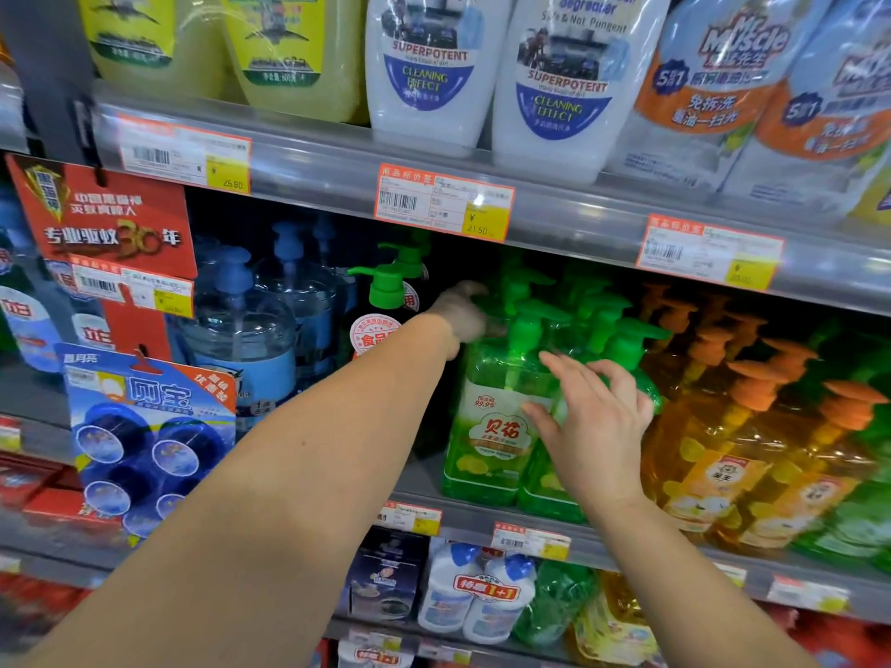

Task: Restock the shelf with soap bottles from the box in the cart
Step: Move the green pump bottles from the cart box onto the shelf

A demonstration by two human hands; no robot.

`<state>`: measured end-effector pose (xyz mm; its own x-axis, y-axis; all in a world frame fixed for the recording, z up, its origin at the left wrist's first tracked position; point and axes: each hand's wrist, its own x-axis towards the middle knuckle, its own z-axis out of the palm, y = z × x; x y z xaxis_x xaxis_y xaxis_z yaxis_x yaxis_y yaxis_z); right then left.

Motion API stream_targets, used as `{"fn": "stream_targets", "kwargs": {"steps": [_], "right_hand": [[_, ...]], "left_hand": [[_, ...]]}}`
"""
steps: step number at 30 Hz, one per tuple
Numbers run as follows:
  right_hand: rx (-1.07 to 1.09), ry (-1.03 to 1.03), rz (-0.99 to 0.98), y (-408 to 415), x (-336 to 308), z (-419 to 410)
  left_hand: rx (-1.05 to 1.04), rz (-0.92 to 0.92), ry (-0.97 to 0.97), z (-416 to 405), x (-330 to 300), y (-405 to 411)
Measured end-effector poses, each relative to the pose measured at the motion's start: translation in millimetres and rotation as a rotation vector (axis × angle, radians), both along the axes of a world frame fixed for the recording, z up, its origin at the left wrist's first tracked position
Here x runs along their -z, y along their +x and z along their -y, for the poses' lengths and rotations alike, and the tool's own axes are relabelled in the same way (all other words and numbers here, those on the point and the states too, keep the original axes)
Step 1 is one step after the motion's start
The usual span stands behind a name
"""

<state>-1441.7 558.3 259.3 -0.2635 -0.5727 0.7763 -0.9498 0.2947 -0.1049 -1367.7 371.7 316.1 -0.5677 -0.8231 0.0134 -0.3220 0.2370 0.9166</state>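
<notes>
1. The shelf (pixel 424 479) runs across the whole view as a grey tier with a lipped front edge carrying price tags (pixel 443 204). The tier above it overhangs low, so the pump heads stand close under its rail.
2. On that upper tier stand large refill pouches (pixel 424 65) — yellow at the left, white in the middle, orange-banded at the right.
3. The soap bottles (pixel 487 417), green with green pumps, stand upright in a packed group at the middle of the shelf, the nearest ones at its front edge. To their right, orange bottles (pixel 723 426) stand just beside them with no gap showing.
4. To the left of the green group lies a dark open strip of shelf, then a dark bottle with a green pump (pixel 385 301), then clear blue pump bottles (pixel 241 325) farther left.
5. A red hanging sign (pixel 111 224) and a blue blister pack (pixel 149 436) hang in front of the shelf at the far left.
6. The left hand (pixel 463 313) reaches far in over that open strip to the left rear of the green group. It is blurred and its fingers are hidden behind the bottles, so I cannot tell whether they grasp anything.
7. The right hand (pixel 598 421) lies against the front of the nearest green bottles — fingers (pixel 569 373) spread and nearly straight, released, gripping nothing.
</notes>
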Motion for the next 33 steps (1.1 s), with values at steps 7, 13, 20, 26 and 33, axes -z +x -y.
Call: {"fn": "stream_targets", "kwargs": {"steps": [7, 13, 20, 26, 33], "right_hand": [[-0.001, 0.007, 0.01, 0, 0, 0], [-0.016, 0.007, 0.004, -2, 0, 1], [-0.016, 0.001, 0.024, -4, 1, 1], [-0.013, -0.039, 0.019, -2, 5, 3], [0.029, -0.048, 0.022, 6, 8, 7]], "left_hand": [[-0.027, 0.095, -0.084, -6, -6, 6], [0.036, 0.201, -0.138, -10, -12, 13], [0.061, 0.135, -0.025, -15, -11, 17], [0.032, -0.062, 0.156, -18, -4, 14], [0.016, -0.437, 0.321, -59, 37, 33]]}}
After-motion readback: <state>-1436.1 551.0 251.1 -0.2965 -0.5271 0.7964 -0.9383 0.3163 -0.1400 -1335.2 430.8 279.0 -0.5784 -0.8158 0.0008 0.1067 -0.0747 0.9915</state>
